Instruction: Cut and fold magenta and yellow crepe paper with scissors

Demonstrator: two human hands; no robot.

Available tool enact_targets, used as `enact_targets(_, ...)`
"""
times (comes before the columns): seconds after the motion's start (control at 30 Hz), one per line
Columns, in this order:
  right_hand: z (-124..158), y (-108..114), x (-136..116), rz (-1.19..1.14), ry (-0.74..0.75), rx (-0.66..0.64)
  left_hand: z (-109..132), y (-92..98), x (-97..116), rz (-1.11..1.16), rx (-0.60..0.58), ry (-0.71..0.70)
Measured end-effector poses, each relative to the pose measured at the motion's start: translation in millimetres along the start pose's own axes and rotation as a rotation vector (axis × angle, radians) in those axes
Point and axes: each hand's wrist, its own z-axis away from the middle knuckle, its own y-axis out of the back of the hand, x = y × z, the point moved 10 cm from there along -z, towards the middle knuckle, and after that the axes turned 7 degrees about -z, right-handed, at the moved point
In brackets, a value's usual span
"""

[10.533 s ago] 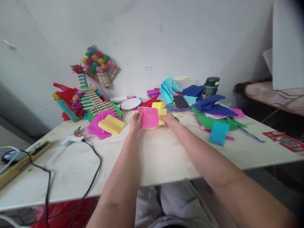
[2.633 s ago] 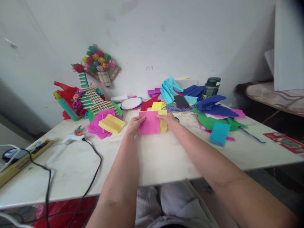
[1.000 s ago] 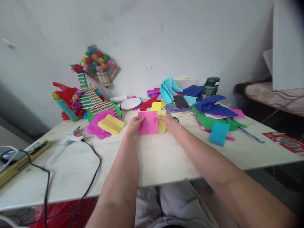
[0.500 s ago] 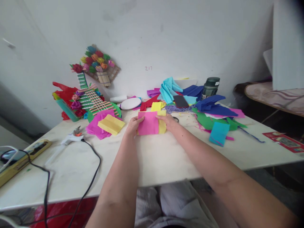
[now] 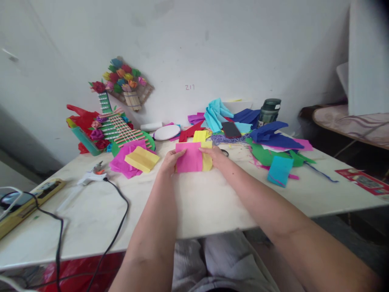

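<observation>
A pink paper square (image 5: 189, 157) lies over a yellow paper piece (image 5: 207, 161), whose right part shows beyond the pink edge. My left hand (image 5: 170, 160) grips the left side of the pink paper, thumb on top. On the right, my right hand (image 5: 214, 155) pinches the yellow paper near its upper edge, its thumb tip close to the pink edge. Both papers are held near the middle of the white table (image 5: 209, 207). The fingers beneath the papers are hidden.
A glue gun (image 5: 92, 175) with a black cord and a power strip (image 5: 39, 198) lie left. Magenta paper (image 5: 121, 160) and folded yellow paper (image 5: 142, 159) are nearer. Right are blue paper (image 5: 276, 136), teal paper (image 5: 280, 171) and a bottle (image 5: 269, 111).
</observation>
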Motion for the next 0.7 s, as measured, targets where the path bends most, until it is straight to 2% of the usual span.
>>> enact_targets(0.07, -0.3, -2.4, 6.6, -0.072, -0.066, -0.024, 0.5, -1.0, -1.7, -0.003, -0.005, 0.017)
enact_targets(0.4, -0.2, -3.5, 9.6, -0.124, -0.084, -0.038, -0.3, 3.1, -5.6, -0.047, 0.038, 0.029)
enact_targets(0.7, -3.1, 0.9, 10.0, -0.040, -0.073, -0.006, -1.8, -0.4, 1.2, -0.061, 0.010, -0.047)
